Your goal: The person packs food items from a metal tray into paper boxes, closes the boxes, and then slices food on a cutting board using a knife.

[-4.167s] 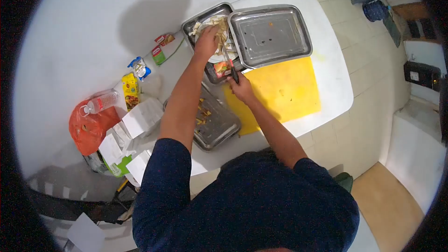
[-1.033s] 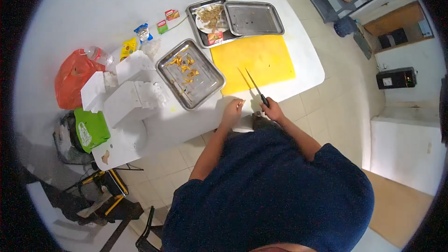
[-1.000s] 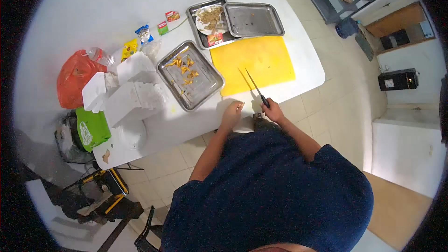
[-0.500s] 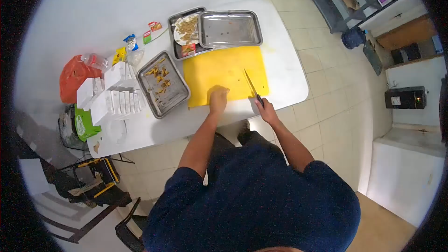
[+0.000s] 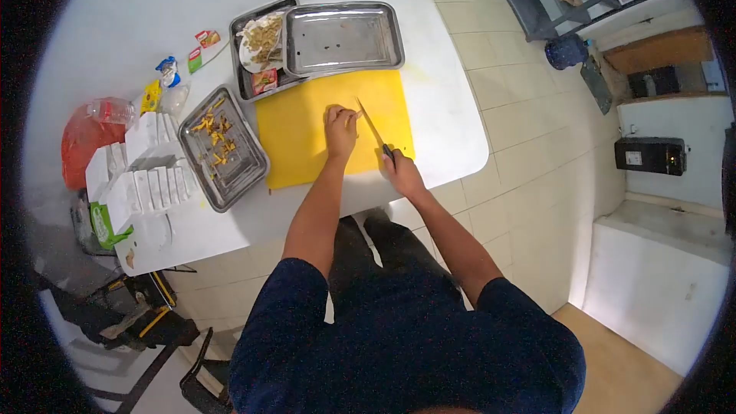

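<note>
It looked like a kitchen or similar food-preparation room, to judge by the knife [image 5: 369, 120] over a yellow mat [image 5: 295, 119] near the centre, a plate [image 5: 246, 56] of food at eleven o'clock, packets [image 5: 194, 59] at ten, and a food-strewn tray [image 5: 242, 172] between nine and ten.

You can make out no words or numbers: the print on the green packet [image 5: 195, 59], yellow packet [image 5: 150, 96] and bottle [image 5: 111, 110] is too small.
</note>
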`<state>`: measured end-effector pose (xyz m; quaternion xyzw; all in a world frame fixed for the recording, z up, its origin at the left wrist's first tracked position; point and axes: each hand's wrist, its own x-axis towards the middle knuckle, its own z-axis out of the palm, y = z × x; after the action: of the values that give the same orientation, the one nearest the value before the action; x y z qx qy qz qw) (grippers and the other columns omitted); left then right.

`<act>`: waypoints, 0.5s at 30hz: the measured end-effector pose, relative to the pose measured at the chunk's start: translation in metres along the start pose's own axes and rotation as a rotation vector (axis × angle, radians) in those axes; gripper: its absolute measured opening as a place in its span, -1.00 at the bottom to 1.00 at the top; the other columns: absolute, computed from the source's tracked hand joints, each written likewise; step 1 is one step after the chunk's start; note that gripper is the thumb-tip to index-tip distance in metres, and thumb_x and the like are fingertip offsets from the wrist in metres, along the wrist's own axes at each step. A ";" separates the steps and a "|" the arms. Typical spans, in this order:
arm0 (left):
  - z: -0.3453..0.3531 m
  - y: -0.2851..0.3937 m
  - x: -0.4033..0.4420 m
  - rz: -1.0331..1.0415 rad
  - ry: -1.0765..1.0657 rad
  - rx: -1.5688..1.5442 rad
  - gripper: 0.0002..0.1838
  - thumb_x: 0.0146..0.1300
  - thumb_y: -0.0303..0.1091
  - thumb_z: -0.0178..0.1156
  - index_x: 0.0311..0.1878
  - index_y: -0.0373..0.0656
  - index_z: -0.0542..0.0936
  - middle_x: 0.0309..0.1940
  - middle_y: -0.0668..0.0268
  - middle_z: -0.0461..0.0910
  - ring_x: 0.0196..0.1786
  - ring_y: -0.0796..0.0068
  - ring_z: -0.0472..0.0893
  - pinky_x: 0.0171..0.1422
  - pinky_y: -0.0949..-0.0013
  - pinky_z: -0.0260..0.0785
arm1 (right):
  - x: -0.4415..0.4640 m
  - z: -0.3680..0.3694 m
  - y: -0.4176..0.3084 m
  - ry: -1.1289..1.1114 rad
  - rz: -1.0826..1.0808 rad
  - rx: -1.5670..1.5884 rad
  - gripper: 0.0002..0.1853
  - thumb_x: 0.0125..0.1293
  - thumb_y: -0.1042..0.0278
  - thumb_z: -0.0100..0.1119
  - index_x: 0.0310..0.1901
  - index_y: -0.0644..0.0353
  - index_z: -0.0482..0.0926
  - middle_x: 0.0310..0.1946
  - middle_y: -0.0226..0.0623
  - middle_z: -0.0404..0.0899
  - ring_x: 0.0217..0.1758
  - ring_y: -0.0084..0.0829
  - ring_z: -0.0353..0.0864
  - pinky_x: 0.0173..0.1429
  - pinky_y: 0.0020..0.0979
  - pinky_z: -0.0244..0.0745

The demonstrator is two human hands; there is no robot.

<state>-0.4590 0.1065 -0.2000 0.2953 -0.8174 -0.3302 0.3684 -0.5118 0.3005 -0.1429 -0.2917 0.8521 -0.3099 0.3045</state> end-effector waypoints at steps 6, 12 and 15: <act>-0.003 0.012 -0.004 0.013 -0.022 0.098 -0.91 0.16 -0.42 0.32 -0.28 -0.19 0.67 -0.21 0.15 0.49 -0.05 0.09 0.46 0.04 0.13 0.35 | 0.007 -0.001 0.005 -0.039 -0.019 -0.084 -0.57 0.47 0.04 -0.08 -0.09 0.37 0.41 -0.31 0.25 0.58 -0.20 0.22 0.60 -0.13 0.08 0.50; -0.001 0.011 -0.004 0.022 -0.040 0.131 -0.88 0.20 -0.36 0.28 -0.23 -0.16 0.67 -0.19 0.17 0.52 -0.03 0.08 0.47 0.10 0.11 0.36 | 0.012 0.006 0.008 -0.033 -0.033 -0.097 -0.60 0.48 0.07 -0.10 -0.05 0.35 0.36 -0.30 0.24 0.58 -0.20 0.24 0.58 -0.13 0.10 0.48; 0.000 0.008 -0.003 0.032 -0.052 0.134 -0.90 0.19 -0.39 0.26 -0.23 -0.14 0.67 -0.19 0.16 0.52 -0.03 0.07 0.47 0.09 0.11 0.36 | 0.015 0.008 0.012 -0.030 -0.060 -0.097 -0.61 0.47 0.08 -0.09 -0.06 0.34 0.34 -0.31 0.24 0.57 -0.21 0.25 0.58 -0.15 0.11 0.48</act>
<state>-0.4589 0.1137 -0.1948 0.2974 -0.8514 -0.2765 0.3319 -0.5194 0.2950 -0.1612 -0.3362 0.8522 -0.2729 0.2935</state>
